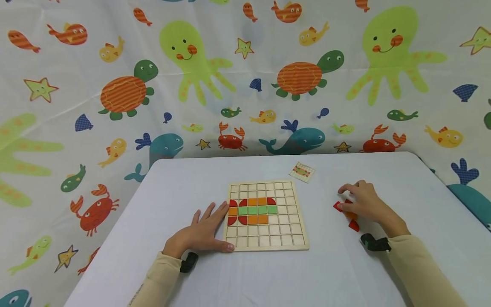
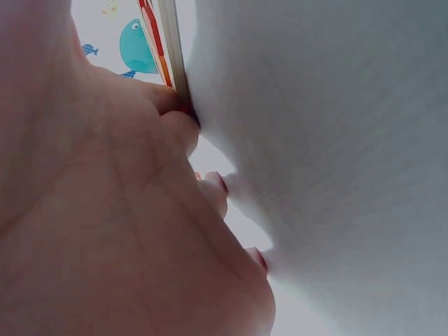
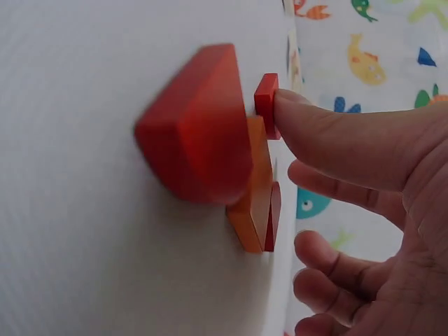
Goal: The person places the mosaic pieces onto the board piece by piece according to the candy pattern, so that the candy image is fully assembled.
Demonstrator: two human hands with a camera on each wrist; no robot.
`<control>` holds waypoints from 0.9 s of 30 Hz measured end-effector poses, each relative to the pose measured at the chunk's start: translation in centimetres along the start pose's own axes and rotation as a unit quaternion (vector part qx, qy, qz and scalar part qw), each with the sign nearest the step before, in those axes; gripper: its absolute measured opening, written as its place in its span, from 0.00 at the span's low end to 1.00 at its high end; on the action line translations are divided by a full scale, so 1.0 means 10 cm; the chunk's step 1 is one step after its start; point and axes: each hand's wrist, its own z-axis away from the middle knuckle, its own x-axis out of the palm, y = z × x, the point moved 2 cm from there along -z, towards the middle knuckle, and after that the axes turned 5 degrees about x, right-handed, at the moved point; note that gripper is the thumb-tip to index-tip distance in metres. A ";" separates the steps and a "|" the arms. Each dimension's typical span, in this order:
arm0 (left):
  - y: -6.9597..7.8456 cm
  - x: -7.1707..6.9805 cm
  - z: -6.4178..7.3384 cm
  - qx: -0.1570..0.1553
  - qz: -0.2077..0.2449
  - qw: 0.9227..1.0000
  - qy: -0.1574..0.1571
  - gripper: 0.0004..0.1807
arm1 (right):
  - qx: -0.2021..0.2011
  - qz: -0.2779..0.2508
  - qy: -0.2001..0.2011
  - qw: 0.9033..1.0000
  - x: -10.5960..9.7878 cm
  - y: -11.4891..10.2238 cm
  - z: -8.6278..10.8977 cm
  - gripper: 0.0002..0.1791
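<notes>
My left hand (image 1: 203, 232) lies spread at the left edge of a wooden grid board (image 1: 287, 241), its thumb at the near left corner. Red, orange and green tiles fill part of the grid in rows. In the left wrist view the palm (image 2: 126, 210) hides most of the board. Over a small group of loose tiles is my right hand (image 1: 366, 207), its thumb touching a red tile (image 3: 266, 98) and the other fingers apart from it. Beside that tile are an orange tile (image 3: 255, 203), another red tile (image 3: 275, 217) and a rounded red tile (image 3: 203, 126) nearest the camera.
A small pattern card (image 1: 302, 172) lies beyond the board's far right corner. White cloth covers the table (image 1: 184, 183). Behind it hangs a curtain (image 1: 249, 51) printed with sea animals.
</notes>
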 end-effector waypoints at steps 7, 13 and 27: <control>0.00 0.00 0.00 -0.002 0.002 1.000 0.001 0.70 | -0.023 0.030 0.005 0.999 0.07 -0.12 -0.03 0.12; 0.01 -0.01 -0.01 -0.001 0.003 1.000 0.002 0.71 | -0.050 0.029 0.009 0.998 0.13 -0.29 -0.02 0.07; 0.02 -0.02 -0.01 -0.007 0.000 1.000 -0.002 0.71 | -0.054 0.000 -0.078 0.995 0.20 -0.55 -0.01 0.12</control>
